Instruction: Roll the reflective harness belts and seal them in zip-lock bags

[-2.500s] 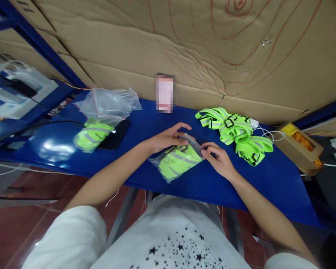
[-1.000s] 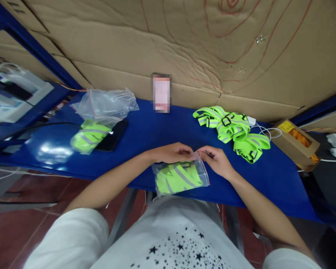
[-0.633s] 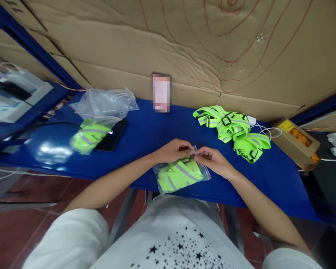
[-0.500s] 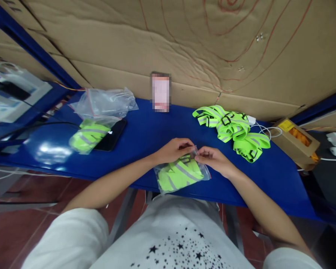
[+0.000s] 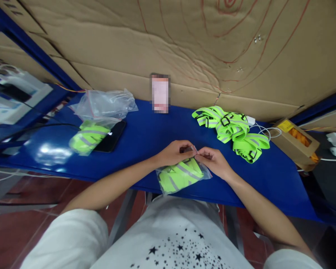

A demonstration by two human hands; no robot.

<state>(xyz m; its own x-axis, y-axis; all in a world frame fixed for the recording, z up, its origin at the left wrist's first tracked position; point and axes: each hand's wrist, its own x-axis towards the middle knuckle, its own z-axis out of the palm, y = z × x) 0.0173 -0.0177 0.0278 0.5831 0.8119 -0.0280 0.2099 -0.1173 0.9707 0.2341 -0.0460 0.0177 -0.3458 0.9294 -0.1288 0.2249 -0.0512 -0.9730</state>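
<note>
A clear zip bag (image 5: 164, 186) lies near the front edge of the blue table, with a folded neon-yellow reflective strap (image 5: 182, 175) inside it. My left hand (image 5: 177, 152) pinches the bag's top edge from the left. From the right, my right hand (image 5: 214, 160) pinches the same edge, its fingertips close to those of the left. Both hands are closed on the bag's red-lined seal, parts of which the fingers hide. Beyond my right hand lie more neon-yellow reflective straps (image 5: 232, 125) with black buckles, loosely bundled.
Clear plastic bags (image 5: 106, 104) lie at the back left. A bagged neon strap (image 5: 89, 137) rests by a black phone (image 5: 112, 138). A pixelated upright card (image 5: 160, 93) leans on the cardboard wall (image 5: 114, 48). An open-windowed carton (image 5: 296, 144) and white cable (image 5: 268, 130) are at right.
My fingertips have come closer together along the bag's top edge, the left hand shifting slightly. The strap stays inside the bag, and the other things lie where they were.
</note>
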